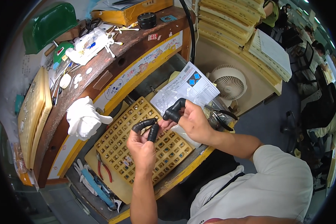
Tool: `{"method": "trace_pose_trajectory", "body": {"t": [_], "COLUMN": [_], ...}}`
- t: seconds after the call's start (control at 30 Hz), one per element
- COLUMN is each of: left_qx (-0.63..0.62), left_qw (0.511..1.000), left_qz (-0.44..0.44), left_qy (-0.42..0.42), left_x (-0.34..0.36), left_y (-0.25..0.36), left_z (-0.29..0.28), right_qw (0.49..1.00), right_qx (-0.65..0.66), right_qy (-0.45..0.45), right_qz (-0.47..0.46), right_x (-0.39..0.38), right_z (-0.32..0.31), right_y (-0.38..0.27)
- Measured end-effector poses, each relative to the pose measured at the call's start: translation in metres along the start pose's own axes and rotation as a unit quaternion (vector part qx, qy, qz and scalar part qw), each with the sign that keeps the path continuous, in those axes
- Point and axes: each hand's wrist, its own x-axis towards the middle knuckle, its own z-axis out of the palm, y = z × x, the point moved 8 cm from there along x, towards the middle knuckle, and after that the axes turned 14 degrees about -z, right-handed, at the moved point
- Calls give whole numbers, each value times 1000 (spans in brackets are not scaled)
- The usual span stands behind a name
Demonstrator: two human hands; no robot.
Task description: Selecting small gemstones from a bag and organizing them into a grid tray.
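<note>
Hovering over a yellow gridded tray (120,121), the left hand (142,147) and the right hand (193,120) are facing each other, their fingertips nearly meeting. Both are wearing black covers (153,133) on thumb and index finger. The left grip is closing almost tip to tip, and whether it is pinching something tiny I cannot tell. The right grip is pressing its finger and thumb together, hiding anything between them.

Beneath the hands, the tray is lying at a slant on a pale board (120,191), its little square compartments holding small pieces (146,107), some gold-coloured and some bluish. Red-handled pliers (107,172) are resting on the board, just beside the tray's left side. Beyond the tray, a printed sheet (186,85) is lying near the right hand, and a round fan (227,83) is standing past it.

On the raised wooden surface (132,42) at the left, a black round container (147,21) is sitting near some cotton swabs (111,49), while a white glove (84,118) is hanging over its front edge.
</note>
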Motion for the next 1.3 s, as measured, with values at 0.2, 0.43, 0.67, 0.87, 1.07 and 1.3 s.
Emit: {"method": "trace_pose_trajectory", "body": {"t": [0.2, 0.43, 0.67, 0.87, 1.07, 1.3], "left_qx": [24, 109, 207, 59, 70, 106], "left_qw": [998, 992, 974, 997, 997, 993], "left_qz": [51, 66, 86, 30, 24, 46], "left_qy": [-4, 22, 37, 29, 20, 31], "left_x": [-2, -4, -5, 0, 2, -3], "left_y": [8, 6, 9, 5, -1, 1], "left_z": [0, 3, 0, -5, -4, 2], "right_qw": [994, 994, 996, 993, 988, 983], "right_qx": [100, 105, 89, 107, 147, 169], "right_qy": [22, 16, -3, 8, 23, 19], "right_qz": [32, 34, 27, 41, 48, 67], "right_x": [3, 2, 2, 2, 1, 0], "right_z": [3, 0, -2, -2, -5, -6], "right_y": [14, 19, 15, 18, 22, 24]}}
